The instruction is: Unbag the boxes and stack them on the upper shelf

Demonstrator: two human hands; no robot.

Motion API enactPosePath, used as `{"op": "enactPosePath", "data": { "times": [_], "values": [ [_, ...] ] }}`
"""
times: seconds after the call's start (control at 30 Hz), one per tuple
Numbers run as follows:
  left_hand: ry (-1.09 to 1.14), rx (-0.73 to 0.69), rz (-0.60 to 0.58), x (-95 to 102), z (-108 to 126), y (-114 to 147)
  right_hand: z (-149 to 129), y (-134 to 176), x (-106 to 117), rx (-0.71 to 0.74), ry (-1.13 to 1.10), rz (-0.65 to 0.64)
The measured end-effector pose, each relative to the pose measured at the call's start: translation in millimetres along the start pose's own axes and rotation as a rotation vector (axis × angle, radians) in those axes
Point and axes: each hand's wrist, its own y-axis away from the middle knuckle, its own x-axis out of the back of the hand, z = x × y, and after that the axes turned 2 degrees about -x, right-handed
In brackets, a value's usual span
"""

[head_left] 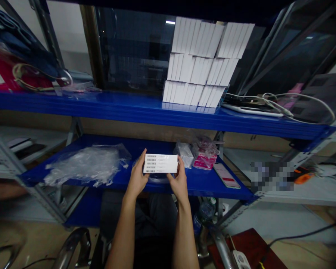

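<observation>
The white box stack is being gripped between the fingers of left hand and right hand, long axis running crosswise, barcodes facing the camera.

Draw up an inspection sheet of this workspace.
Surface: flat blue lower shelf, partly covered.
Work items: white rectangular stack with printed barcodes.
Clutter: crumpled clear plastic wrapping at left; pink plastic-wrapped package and flat phone with lit screen at right.
Hands: left hand and right hand grip the stack's opposite ends.
Cables: thin white cable on the long blue upper shelf; black cable at lower right.
Surroundings: tall block of white boxes on the upper shelf.
</observation>
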Motion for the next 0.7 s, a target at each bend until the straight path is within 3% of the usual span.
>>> {"op": "enactPosePath", "data": {
  "times": [0.2,0.3,0.43,0.57,0.63,0.7],
  "values": [
    [-0.049,0.107,-0.112,-3.3,-21,12,26,5,15,-0.151,0.136,-0.076],
    [-0.182,0.107,-0.126,-1.9,-29,17,33,6,18,-0.176,0.355,-0.011],
    [-0.332,0.220,0.001,-2.6,-37,18,38,8,16,-0.249,0.640,0.018],
    [-0.447,0.365,0.142,0.3,-46,18,43,7,18,-0.339,0.690,0.022],
    [-0.446,0.404,0.134,2.9,-49,19,46,6,22,-0.319,0.682,0.038],
    [-0.469,0.409,0.049,3.9,-48,18,50,3,25,-0.300,0.654,0.036]
  ]
}}
